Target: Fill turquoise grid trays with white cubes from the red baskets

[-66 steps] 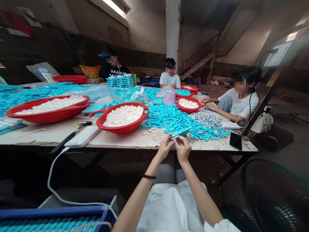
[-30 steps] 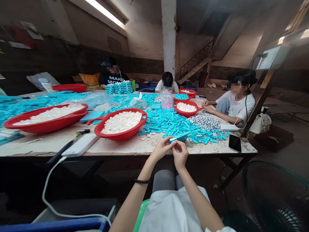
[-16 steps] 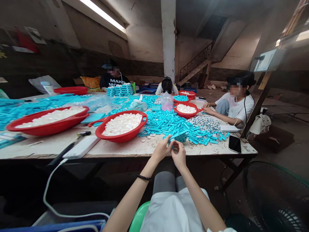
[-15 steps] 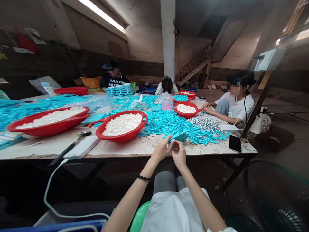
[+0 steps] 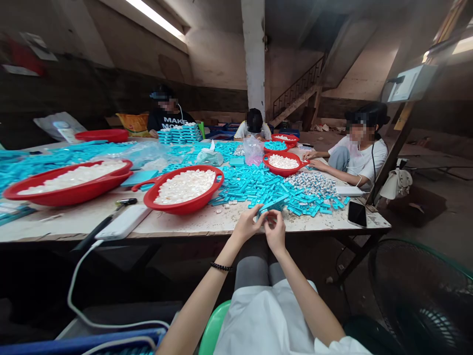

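Observation:
Near the table's front edge, my left hand [image 5: 248, 224] is closed on the near left end of a flat blue plastic piece [image 5: 274, 203]. My right hand [image 5: 275, 230] is closed at the same piece's near edge, with thumb and fingertips pressed together. The two hands almost touch. Whether a small part sits between my right fingers is hidden. Just beyond lies a heap of small blue plastic pieces [image 5: 254, 183]. To the left stands a red basket [image 5: 181, 207] filled with small white pieces [image 5: 186, 185].
Another red basket [image 5: 70, 196] of white pieces stands further left, beside a white power bank [image 5: 123, 223] and a hammer [image 5: 105, 223]. A phone [image 5: 356, 214] lies at the right corner. Co-workers sit across the table and at right [image 5: 364, 153]. A fan [image 5: 421, 291] stands lower right.
The blue piece has tilted and now appears more edge-on. My right fingers have drawn closer together, closing the ring they formed. The whole view has shifted slightly.

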{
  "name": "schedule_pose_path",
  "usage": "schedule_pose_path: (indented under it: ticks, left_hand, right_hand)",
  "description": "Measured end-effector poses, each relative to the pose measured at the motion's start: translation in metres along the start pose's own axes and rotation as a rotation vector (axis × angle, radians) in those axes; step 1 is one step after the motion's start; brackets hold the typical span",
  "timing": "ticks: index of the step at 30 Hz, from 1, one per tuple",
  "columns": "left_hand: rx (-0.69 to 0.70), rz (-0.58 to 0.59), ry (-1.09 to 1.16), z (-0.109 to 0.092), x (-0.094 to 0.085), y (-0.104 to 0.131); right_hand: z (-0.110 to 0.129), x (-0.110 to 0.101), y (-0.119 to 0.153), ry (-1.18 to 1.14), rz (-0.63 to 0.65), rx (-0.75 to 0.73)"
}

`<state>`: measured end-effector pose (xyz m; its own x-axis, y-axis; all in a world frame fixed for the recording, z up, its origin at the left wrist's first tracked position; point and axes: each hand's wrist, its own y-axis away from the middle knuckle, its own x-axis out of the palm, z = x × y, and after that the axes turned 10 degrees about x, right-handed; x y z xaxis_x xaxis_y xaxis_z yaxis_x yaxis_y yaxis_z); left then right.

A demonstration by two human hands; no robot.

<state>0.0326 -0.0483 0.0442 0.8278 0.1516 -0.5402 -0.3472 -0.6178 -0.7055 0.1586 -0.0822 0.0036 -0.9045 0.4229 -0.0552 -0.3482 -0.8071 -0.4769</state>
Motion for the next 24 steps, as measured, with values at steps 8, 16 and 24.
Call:
schedule_pose_path:
  ticks: [8, 16, 24]
  left_hand:
    - [-0.124, 0.021, 0.296, 0.011, -0.001, 0.005]
    - [-0.096, 0.034, 0.324, 0.002, -0.002, 0.020]
    - [-0.085, -0.113, 0.296, -0.007, 0.016, 0.039]
  right_hand:
    - [0.027, -0.052, -0.059, 0.423, 0.330, -0.421]
    - [0.020, -0.057, -0.078, 0.411, 0.508, -0.465]
    - [0.011, -0.055, -0.062, 0.427, 0.449, -0.476]
